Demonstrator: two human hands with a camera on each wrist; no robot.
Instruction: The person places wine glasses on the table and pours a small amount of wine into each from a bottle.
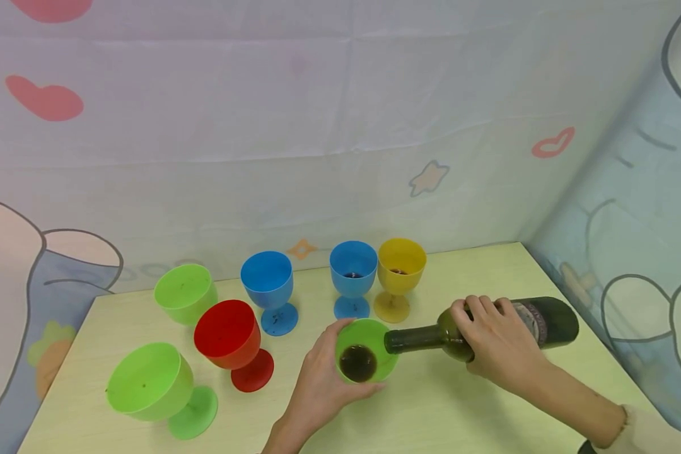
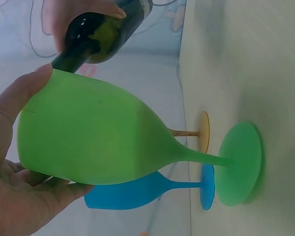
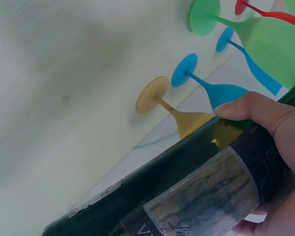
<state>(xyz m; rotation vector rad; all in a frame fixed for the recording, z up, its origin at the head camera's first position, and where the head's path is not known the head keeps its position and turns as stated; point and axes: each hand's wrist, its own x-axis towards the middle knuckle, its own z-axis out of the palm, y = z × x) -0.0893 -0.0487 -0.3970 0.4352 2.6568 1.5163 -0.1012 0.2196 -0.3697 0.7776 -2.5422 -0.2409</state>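
Observation:
A green plastic goblet [image 1: 380, 350] with dark liquid in its bowl is gripped by my left hand [image 1: 318, 384], thumb on one side and fingers on the other. In the left wrist view its foot [image 2: 241, 164] appears at the tabletop. My right hand [image 1: 496, 343] wraps around the body of a dark green wine bottle [image 1: 556, 321], which lies tipped nearly level. The bottle's mouth is at the goblet's right rim. A label [image 3: 206, 191] shows on the bottle in the right wrist view. I cannot tell whether liquid is flowing.
Behind the held goblet stand a blue goblet [image 1: 352, 284] and a yellow goblet [image 1: 400, 271], each with a little dark liquid. To the left are another blue goblet [image 1: 269, 287], a red goblet [image 1: 229, 337] and two green goblets [image 1: 184, 293]. A patterned cloth [image 1: 261, 113] hangs behind the table [image 1: 442, 416].

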